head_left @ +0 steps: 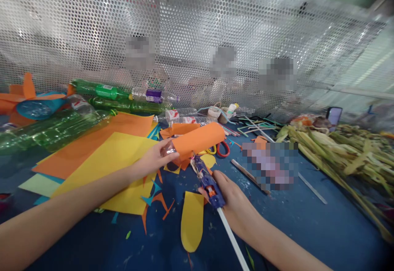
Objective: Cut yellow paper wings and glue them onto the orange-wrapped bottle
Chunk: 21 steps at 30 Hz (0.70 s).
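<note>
My left hand grips the clear end of a plastic bottle that is wrapped in orange paper. The wrapped bottle lies sideways over the table. Closed around the handle of a blue glue gun is my right hand. A long white glue stick sticks out of the gun's back end. The gun's nozzle is at the lower edge of the orange paper; whether it touches I cannot tell. Below lies a yellow paper piece with one rounded end.
Yellow sheets and orange sheets lie at left beside green bottles. An orange-bladed paper pinwheel shape stands far left. Red-handled scissors, a stick and corn husks are to the right. A perforated metal screen borders the back.
</note>
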Available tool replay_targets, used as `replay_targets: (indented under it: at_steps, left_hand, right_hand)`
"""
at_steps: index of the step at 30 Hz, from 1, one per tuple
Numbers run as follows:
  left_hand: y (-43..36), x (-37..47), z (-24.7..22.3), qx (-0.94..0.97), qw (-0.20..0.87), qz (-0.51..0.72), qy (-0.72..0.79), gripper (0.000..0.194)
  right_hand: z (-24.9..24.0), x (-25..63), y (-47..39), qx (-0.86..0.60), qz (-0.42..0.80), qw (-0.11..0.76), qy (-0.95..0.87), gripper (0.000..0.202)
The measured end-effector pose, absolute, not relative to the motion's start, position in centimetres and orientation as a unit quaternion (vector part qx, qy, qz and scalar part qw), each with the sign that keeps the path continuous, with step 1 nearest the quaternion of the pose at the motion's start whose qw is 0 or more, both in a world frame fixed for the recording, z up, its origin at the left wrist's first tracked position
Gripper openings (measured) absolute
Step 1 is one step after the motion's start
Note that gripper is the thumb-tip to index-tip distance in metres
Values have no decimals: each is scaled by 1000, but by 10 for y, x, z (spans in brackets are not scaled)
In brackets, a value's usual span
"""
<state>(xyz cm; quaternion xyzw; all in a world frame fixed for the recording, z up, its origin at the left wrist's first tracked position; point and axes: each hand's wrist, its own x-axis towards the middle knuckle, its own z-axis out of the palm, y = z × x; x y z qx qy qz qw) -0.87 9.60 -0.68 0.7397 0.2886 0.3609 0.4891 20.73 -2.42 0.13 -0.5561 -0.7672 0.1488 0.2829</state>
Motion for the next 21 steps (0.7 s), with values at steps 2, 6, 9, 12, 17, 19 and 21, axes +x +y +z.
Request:
replay_targets:
  at_steps: [2, 6, 9, 12, 17, 19, 21]
  left_hand:
    - [96, -9, -7, 738, 492, 362, 286, 52]
    - [96, -9, -8, 734, 500, 364, 280, 53]
    - [97, -9, -10, 730, 504, 366, 281, 52]
    - [98, -8, -12, 727, 510, 368, 275, 51]
    - [99, -8, -11, 733, 505, 364, 276, 52]
    - [98, -8, -10, 735, 496, 367, 280, 53]
    - [98, -8, -9, 732, 496, 372, 281, 54]
  right_hand:
    - [2, 208, -24, -559, 146, 277, -768, 12]
    - [5, 207, -26, -561, 155, 263, -769, 13]
    - [5, 204, -29, -559, 173, 239, -775, 11]
    - [2, 200, -30, -549, 186, 226, -783, 9]
    - [6, 199, -30, -542, 171, 217, -794, 11]
    - [14, 205, -30, -537, 152, 213, -802, 7]
    - [22, 216, -32, -539, 109, 186, -814, 9]
